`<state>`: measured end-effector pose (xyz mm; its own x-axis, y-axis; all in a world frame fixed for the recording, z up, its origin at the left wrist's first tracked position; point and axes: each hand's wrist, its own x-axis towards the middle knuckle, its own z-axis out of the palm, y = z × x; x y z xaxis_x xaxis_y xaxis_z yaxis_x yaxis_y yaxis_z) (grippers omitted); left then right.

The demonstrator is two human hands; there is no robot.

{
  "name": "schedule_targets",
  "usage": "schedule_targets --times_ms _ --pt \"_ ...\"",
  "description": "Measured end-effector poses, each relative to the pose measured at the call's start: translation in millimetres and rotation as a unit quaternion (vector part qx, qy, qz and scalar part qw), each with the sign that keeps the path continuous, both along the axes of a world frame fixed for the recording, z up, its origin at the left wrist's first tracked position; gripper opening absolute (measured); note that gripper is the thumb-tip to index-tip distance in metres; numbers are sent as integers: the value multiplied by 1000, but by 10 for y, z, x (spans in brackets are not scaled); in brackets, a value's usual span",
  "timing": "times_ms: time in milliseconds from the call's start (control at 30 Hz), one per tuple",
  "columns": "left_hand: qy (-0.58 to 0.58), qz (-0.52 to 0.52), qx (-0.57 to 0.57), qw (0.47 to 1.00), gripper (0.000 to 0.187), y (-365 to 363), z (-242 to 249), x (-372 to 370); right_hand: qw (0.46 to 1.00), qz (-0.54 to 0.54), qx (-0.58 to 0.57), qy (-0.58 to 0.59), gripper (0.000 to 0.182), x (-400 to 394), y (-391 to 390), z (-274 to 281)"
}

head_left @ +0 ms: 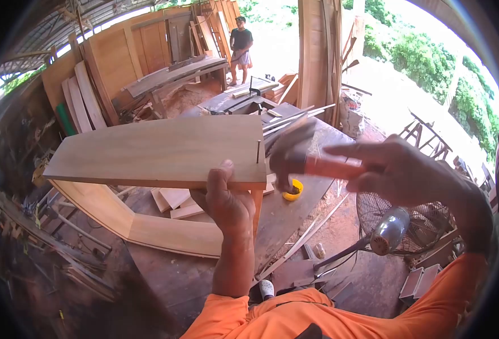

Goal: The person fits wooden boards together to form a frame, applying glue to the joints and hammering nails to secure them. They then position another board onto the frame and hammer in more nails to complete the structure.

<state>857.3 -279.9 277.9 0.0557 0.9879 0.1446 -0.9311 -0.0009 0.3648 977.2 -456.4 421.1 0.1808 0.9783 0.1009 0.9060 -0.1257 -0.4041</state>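
My left hand [227, 200] grips the near edge of a wide wooden board [159, 148], its thumb on top and its fingers underneath. The board forms one side of a wooden frame, whose lower boards [173, 231] show below. Near the board's right end a nail [258, 151] stands upright, with much of its length above the wood. My right hand [396, 169] is closed around the handle of a hammer [292, 155], blurred by motion. The hammer's head is to the right of the nail, apart from it.
A yellow bowl [293, 190] with small dark contents sits on the workbench [294, 217], near loose wood pieces [176, 199]. A fan [391, 229] stands at the right. Farther back are a clamp [253, 90], stacked planks [176, 73] and a standing person [241, 51].
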Motion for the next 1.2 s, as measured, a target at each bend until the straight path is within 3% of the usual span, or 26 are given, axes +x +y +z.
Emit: schedule_targets --times_ms 67,133,300,333,400,433,467,567,667,700,733,767,800,833,867,933,1067,1133,1200 --pt "14 7 10 1000 37 -1 -9 -1 983 -125 122 62 35 -81 -27 337" --pt "25 14 14 999 40 -16 10 -30 948 -222 220 67 37 9 -52 485" --pt "28 21 -23 999 41 -56 17 -15 898 -345 264 -72 40 35 12 516" --pt "29 27 -18 999 41 -64 40 -18 918 -303 245 -75 41 -29 13 459" --pt "23 44 -3 999 32 -44 40 19 986 -42 151 49 42 -192 -22 321" --pt "22 48 3 999 28 -27 30 34 982 2 144 118 43 -220 -46 348" --pt "26 39 14 999 28 -44 36 23 976 -15 173 129 43 -194 -33 361" --pt "29 31 9 999 26 -86 20 -2 931 -214 289 70 43 58 -68 531" --pt "31 43 2 999 26 -56 16 -7 892 -331 301 -60 42 150 -39 508" --pt "32 49 7 998 25 -58 28 -17 902 -315 281 -87 42 55 12 447" --pt "31 54 16 998 25 -54 56 -1 941 -225 242 -73 42 -61 48 307" --pt "29 50 12 998 25 -50 57 8 981 -69 180 10 42 -127 60 157" --pt "24 44 5 999 26 -38 47 29 982 -9 167 83 42 -153 65 106" --pt "23 40 -11 999 26 -49 42 22 965 -20 220 142 42 -117 55 143" --pt "21 50 -37 998 28 -94 84 34 943 -80 288 148 42 -61 7 233" --pt "27 43 -20 998 30 -60 19 2 907 -252 337 9 28 106 3 449" --pt "30 51 -16 998 31 -56 21 16 877 -397 246 -108 31 -6 175 426" --pt "25 50 4 998 30 -34 17 17 957 -205 183 -91 35 -19 120 187" --pt "24 52 6 998 26 -32 28 12 990 -17 136 -24 44 -8 77 64"
